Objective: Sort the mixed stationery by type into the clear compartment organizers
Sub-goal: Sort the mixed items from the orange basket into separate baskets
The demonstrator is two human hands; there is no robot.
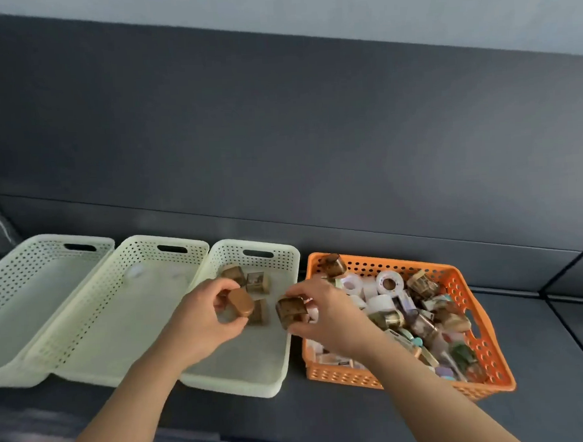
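Head view: three pale baskets stand side by side on a dark grey sofa [361, 416], with an orange basket [494, 375] just to the right of them. The left basket [45, 249] shows nothing inside. The middle basket [143, 249] has a few faint pale shapes near its far end, too blurred to tell. The right pale basket [231, 254] holds three small brown boxes [258, 282] towards its far end.

The left hand [204, 323] reaches over the right pale basket, thumb and fingers curled round a brown oval case [241, 303] held above the basket floor, close to the boxes. The right hand [325, 315] is at the shared edge of the right pale basket and the orange one, and pinches a brown see-through box [289, 310] between thumb and fingers, over the pale basket's right wall.

The orange basket is heaped with mixed stationery: white tape rolls [388, 281] at the far end, more brown boxes, and small coloured pieces towards the near end that are too jumbled to name. One dark brown box [333, 265] sits at its far left corner, above the rim.
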